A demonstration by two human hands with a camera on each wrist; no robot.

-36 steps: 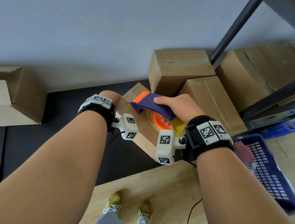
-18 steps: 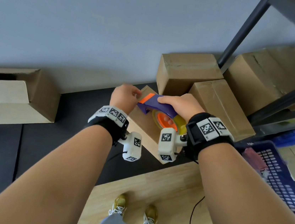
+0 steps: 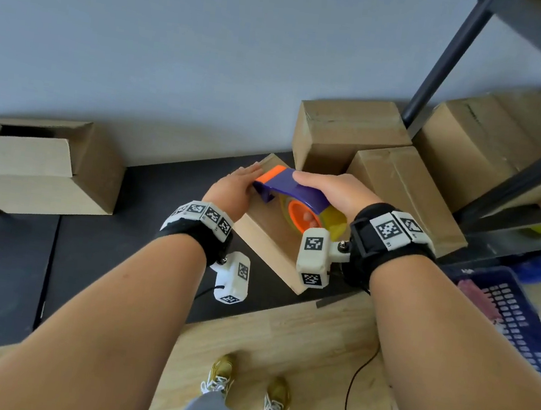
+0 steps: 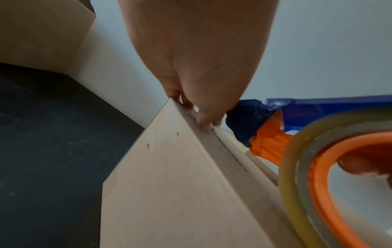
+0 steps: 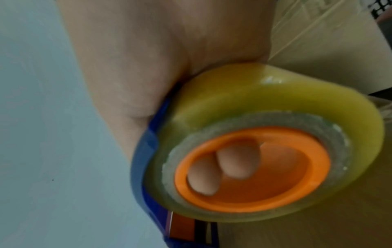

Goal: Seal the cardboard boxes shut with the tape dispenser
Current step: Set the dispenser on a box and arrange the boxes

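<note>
Tape dispenser point(image 3: 292, 192), blue with orange core and yellowish roll, sits on top of small cardboard box point(image 3: 268, 238) on black floor mat point(image 3: 103, 252). Right hand point(image 3: 332, 192) grips dispenser, fingertips point(image 5: 235, 165) inside core. Left hand point(image 3: 234, 186) lies flat, fingers straight, pressing box's top edge beside dispenser nose.

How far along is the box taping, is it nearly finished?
Partly. Two boxes by the wall and look closed and taped already. In hand: the right hand grips the tape dispenser on the small box, while the left hand presses at its far edge. Left: the open box on the left, flap still loose.
</note>
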